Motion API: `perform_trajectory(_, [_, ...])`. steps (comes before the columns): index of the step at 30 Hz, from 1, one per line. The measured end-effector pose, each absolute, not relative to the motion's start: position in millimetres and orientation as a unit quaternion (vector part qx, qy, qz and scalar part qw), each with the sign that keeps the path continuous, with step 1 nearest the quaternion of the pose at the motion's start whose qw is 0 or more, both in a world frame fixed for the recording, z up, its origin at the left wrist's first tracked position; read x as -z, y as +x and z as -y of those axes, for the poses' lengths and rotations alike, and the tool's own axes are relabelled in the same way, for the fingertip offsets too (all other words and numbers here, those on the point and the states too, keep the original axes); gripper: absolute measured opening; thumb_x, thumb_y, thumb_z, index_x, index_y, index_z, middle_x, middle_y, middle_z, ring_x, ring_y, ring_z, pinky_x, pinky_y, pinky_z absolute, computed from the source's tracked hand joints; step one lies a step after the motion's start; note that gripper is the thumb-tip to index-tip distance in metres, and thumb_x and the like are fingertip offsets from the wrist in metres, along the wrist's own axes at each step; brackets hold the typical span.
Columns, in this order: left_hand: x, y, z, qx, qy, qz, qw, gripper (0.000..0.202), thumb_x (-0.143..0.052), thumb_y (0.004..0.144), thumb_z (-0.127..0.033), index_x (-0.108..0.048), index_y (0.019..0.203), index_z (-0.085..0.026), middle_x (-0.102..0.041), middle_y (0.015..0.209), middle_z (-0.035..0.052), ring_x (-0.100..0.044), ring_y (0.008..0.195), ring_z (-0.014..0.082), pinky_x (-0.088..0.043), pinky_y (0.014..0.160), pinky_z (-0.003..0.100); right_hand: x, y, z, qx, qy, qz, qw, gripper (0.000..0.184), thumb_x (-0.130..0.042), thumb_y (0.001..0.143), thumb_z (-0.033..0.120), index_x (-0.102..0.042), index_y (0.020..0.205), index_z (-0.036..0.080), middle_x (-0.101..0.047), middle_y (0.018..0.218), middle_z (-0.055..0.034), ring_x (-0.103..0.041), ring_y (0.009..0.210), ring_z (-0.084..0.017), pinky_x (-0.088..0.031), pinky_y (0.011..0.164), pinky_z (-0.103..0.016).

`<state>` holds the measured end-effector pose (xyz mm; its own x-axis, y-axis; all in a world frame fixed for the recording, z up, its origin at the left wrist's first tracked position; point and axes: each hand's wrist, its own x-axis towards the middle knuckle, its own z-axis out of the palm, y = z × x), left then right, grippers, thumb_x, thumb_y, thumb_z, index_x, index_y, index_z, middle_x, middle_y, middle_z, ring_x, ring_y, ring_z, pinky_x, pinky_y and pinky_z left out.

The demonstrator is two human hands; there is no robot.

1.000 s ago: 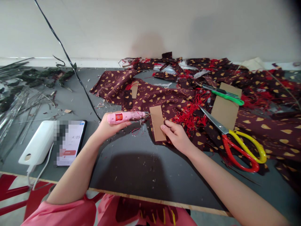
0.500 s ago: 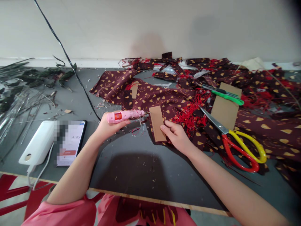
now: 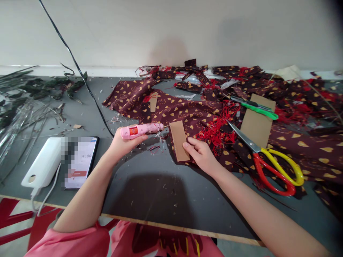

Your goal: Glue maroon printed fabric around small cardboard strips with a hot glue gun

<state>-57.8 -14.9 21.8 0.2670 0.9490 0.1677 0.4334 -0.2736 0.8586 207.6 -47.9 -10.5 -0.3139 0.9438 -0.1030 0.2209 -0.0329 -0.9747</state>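
Note:
My left hand [image 3: 122,144] is wrapped round a pink glue gun [image 3: 142,130], its metal tip pointing right at the upper left edge of a small cardboard strip [image 3: 179,141]. Bits of residue cling to the gun's front. My right hand [image 3: 199,153] pinches the strip's right edge near its lower end, thumb on top and the other fingers partly hidden. Beneath the strip lies maroon fabric with a yellow leaf print [image 3: 187,104]. Just right of that hand is a tangle of red threads [image 3: 221,126].
Scissors with red and yellow handles [image 3: 273,169] lie at right, near a green cutter [image 3: 259,110] on a cardboard piece [image 3: 255,130]. A phone [image 3: 83,160] and white power bank [image 3: 44,160] rest at left. A black cord [image 3: 72,59] hangs down behind my left hand.
The glue gun has shifted very slightly left and up in my left hand. My right hand and the cardboard strip stay almost where they were.

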Motion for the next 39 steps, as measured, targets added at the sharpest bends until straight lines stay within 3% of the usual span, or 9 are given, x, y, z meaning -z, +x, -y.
perform_trajectory(7, [-21.5, -57.4, 14.8, -0.367, 0.708, -0.492, 0.351, 0.016, -0.068, 0.076, -0.031, -0.071, 0.083, -0.017, -0.070, 0.070, 0.0030, -0.070, 0.082, 0.0186, -0.057, 0.072, 0.025, 11.5, 208.1, 47.5, -0.535, -0.477, 0.610, 0.336, 0.039, -0.048, 0.088, 0.048, -0.028, 0.065, 0.023, -0.025, 0.059, 0.0066, -0.028, 0.050, -0.009, -0.022, 0.045, -0.023])
perform_trajectory(16, [-23.1, -55.2, 14.1, -0.382, 0.693, -0.507, 0.343, 0.017, -0.069, 0.070, -0.033, -0.068, 0.076, -0.017, -0.068, 0.062, 0.0028, -0.068, 0.068, 0.0181, -0.056, 0.060, 0.024, 14.0, 209.2, 46.7, -0.539, -0.483, 0.606, 0.332, 0.039, -0.049, 0.087, 0.050, -0.032, 0.066, 0.023, -0.028, 0.059, 0.0056, -0.031, 0.050, -0.010, -0.026, 0.045, -0.023])
perform_trajectory(22, [-22.4, -55.9, 14.2, -0.366, 0.704, -0.490, 0.360, 0.019, -0.067, 0.076, -0.037, -0.070, 0.082, -0.019, -0.071, 0.071, 0.0040, -0.069, 0.083, 0.0206, -0.057, 0.068, 0.026, 15.2, 209.3, 47.4, -0.541, -0.487, 0.598, 0.335, 0.040, -0.051, 0.085, 0.052, -0.033, 0.066, 0.022, -0.031, 0.060, 0.0047, -0.034, 0.053, -0.010, -0.031, 0.045, -0.022])
perform_trajectory(27, [-21.4, -57.1, 14.4, -0.374, 0.693, -0.499, 0.360, 0.020, -0.069, 0.074, -0.036, -0.070, 0.083, -0.018, -0.071, 0.070, 0.0039, -0.069, 0.078, 0.0198, -0.057, 0.066, 0.026, 13.6, 208.7, 47.6, -0.546, -0.487, 0.593, 0.337, 0.040, -0.052, 0.084, 0.052, -0.034, 0.065, 0.022, -0.031, 0.060, 0.0048, -0.033, 0.053, -0.010, -0.031, 0.046, -0.022])
perform_trajectory(31, [-21.8, -57.0, 13.9, -0.367, 0.705, -0.490, 0.359, 0.020, -0.068, 0.076, -0.037, -0.071, 0.083, -0.018, -0.072, 0.072, 0.0044, -0.069, 0.084, 0.0215, -0.058, 0.069, 0.028, 14.4, 208.9, 47.3, -0.543, -0.492, 0.590, 0.339, 0.040, -0.053, 0.084, 0.053, -0.034, 0.065, 0.022, -0.031, 0.062, 0.0040, -0.036, 0.055, -0.011, -0.035, 0.048, -0.022])
perform_trajectory(39, [-23.5, -57.0, 15.9, -0.398, 0.666, -0.502, 0.382, 0.023, -0.066, 0.076, -0.038, -0.072, 0.089, -0.019, -0.074, 0.081, 0.0048, -0.069, 0.082, 0.0193, -0.057, 0.063, 0.024, 18.5, 212.0, 48.6, -0.544, -0.495, 0.579, 0.352, 0.036, -0.056, 0.082, 0.051, -0.043, 0.066, 0.022, -0.042, 0.063, 0.0012, -0.044, 0.057, -0.014, -0.041, 0.049, -0.024])
